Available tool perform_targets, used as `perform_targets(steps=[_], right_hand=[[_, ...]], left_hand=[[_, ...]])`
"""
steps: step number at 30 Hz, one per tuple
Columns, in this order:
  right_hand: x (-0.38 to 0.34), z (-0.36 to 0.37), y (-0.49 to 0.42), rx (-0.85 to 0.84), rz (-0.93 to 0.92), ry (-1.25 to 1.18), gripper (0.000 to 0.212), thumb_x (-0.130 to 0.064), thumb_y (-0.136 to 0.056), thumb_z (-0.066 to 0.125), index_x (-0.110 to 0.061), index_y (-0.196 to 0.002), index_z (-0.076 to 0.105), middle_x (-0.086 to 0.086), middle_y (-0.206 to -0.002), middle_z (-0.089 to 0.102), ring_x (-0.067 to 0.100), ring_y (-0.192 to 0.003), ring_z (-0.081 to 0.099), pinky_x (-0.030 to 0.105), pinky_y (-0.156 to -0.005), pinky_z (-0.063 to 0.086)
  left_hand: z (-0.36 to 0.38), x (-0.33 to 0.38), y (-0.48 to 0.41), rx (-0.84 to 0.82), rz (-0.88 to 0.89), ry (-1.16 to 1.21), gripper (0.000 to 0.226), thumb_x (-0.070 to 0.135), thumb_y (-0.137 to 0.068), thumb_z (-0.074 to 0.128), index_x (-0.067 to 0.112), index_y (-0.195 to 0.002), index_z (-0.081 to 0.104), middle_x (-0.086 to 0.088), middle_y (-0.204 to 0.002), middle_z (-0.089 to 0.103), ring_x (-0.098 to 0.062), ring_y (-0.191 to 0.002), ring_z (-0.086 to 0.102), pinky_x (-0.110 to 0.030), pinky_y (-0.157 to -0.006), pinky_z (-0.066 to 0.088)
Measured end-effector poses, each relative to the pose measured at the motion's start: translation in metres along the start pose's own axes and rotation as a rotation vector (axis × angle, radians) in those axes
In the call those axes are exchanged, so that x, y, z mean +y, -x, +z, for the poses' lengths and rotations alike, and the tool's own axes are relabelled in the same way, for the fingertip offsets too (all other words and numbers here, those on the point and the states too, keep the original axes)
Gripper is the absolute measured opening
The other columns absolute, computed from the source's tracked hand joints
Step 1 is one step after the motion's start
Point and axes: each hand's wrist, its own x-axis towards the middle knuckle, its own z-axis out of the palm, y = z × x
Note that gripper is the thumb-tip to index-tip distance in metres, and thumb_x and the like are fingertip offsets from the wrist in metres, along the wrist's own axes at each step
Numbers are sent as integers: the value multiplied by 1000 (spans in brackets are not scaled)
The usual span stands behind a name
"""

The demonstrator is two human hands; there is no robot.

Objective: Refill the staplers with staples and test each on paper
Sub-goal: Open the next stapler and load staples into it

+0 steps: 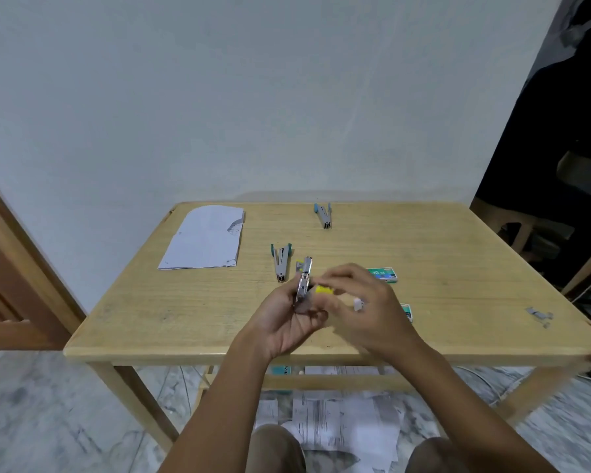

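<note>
My left hand (289, 314) grips a metal stapler with yellow ends (303, 279), held upright above the wooden table (151, 319). My right hand (365, 302) is blurred; its fingers pinch the stapler's yellow part (324, 290), and a small white strip shows at its side. A green-handled stapler (280, 262) lies open just behind. A blue-handled stapler (324, 215) lies at the far edge. A stack of paper (205, 238) sits at the far left. Two green staple boxes (384, 274) (406, 312) lie partly hidden behind my right hand.
Loose metal staple bits (539, 315) lie near the table's right edge. Papers (338, 425) are scattered on the marble floor under the table. A wooden door frame (14, 268) stands at the left, and a dark chair area (560, 199) at the right.
</note>
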Motion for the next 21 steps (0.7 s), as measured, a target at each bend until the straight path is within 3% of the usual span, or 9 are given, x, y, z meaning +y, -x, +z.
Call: perform_targets(steps=[3, 5, 6, 8, 9, 10, 13, 17, 21], right_hand=[[-2, 0, -17, 64, 304, -158, 11, -31, -88, 69, -30, -98, 75, -11, -113, 58, -2, -103, 60, 12, -82, 46], [-3, 2, -23, 76, 426, -207, 13, -35, -89, 68, -31, -99, 76, -12, -118, 56, -7, -104, 58, 11, -84, 44], [-1, 4, -25, 83, 470, -218, 19, -39, -88, 68, -32, -105, 75, -13, -121, 57, -7, -107, 57, 15, -89, 44], [2, 8, -28, 45, 584, -279, 51, -58, -80, 69, -33, -125, 65, -14, -127, 58, -2, -115, 56, 25, -100, 44], [3, 10, -29, 6, 653, -344, 68, -69, -73, 69, -32, -129, 62, -10, -128, 61, 5, -116, 59, 33, -105, 44], [5, 11, -30, -41, 715, -421, 71, -75, -70, 67, -29, -125, 65, -4, -123, 67, 13, -114, 63, 40, -106, 44], [3, 14, -34, -109, 802, -638, 43, -58, -83, 65, -18, -89, 78, 6, -92, 75, 22, -97, 70, 44, -105, 46], [1, 21, -39, -27, 888, -739, 36, -46, -82, 73, -11, -84, 77, 10, -88, 74, 21, -89, 70, 42, -101, 49], [-2, 25, -39, 24, 948, -741, 39, -46, -81, 74, -8, -89, 74, 12, -87, 70, 22, -84, 69, 39, -93, 51]], left_hand=[[1, -3, 3, -59, 6, -156, 36, 38, -101, 44, 8, -96, 63, -8, -69, 55, -12, -45, 45, -24, -53, 40], [-1, -3, 5, -89, 14, -239, 42, 47, -102, 39, 9, -94, 57, -7, -60, 36, -11, -38, 35, -22, -47, 34], [-2, -3, 6, -104, 14, -253, 44, 49, -101, 39, 9, -94, 55, -5, -56, 29, -10, -36, 31, -22, -47, 32], [-4, -3, 6, -136, 17, -238, 45, 50, -102, 38, 9, -101, 57, -1, -52, 29, -9, -37, 23, -23, -48, 28], [-5, -3, 6, -155, 17, -230, 46, 50, -103, 36, 10, -105, 59, 0, -51, 31, -10, -38, 21, -23, -49, 28], [-5, -3, 6, -181, 12, -227, 48, 50, -103, 32, 10, -106, 58, 0, -51, 31, -10, -39, 20, -24, -50, 28], [-6, -2, 5, -252, -14, -225, 53, 55, -103, 21, 11, -98, 52, -4, -51, 29, -11, -39, 26, -26, -51, 27], [-10, -3, 1, -321, -32, -177, 65, 60, -102, 18, 12, -96, 62, -6, -53, 40, -15, -42, 28, -27, -51, 27], [-12, -2, 0, -353, -58, -164, 72, 63, -100, 18, 10, -95, 66, -6, -54, 41, -16, -43, 32, -29, -53, 34]])
